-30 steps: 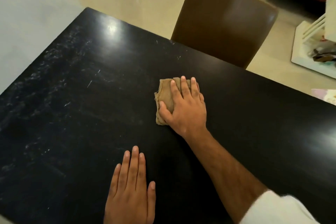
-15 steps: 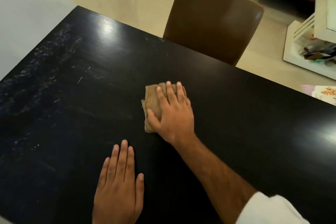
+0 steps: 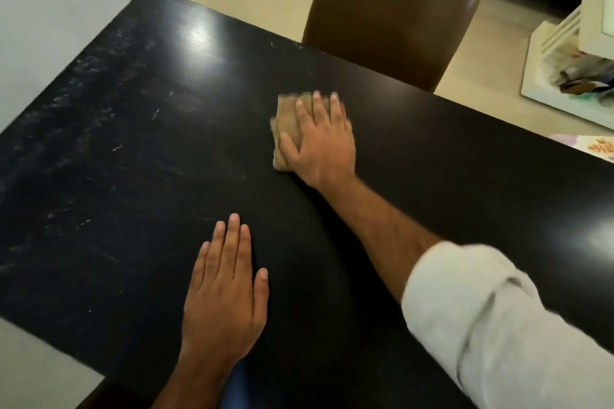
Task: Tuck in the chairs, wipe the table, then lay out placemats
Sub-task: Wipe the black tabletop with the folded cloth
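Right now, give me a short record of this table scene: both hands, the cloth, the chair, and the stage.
left hand: flat on the black table, fingers straight, holding nothing
right hand: pressing the cloth with flat fingers
cloth: tan, folded, toward the far edge
chair: brown, backrest close to the far edge
stage: wiping

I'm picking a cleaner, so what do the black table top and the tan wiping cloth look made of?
The black table top looks like dark-stained wood or veneer, semi-gloss: fine straight grain shows in the glare, with pale smears. The folded tan cloth under the right hand looks like soft matte woven fabric, with limp layered edges.
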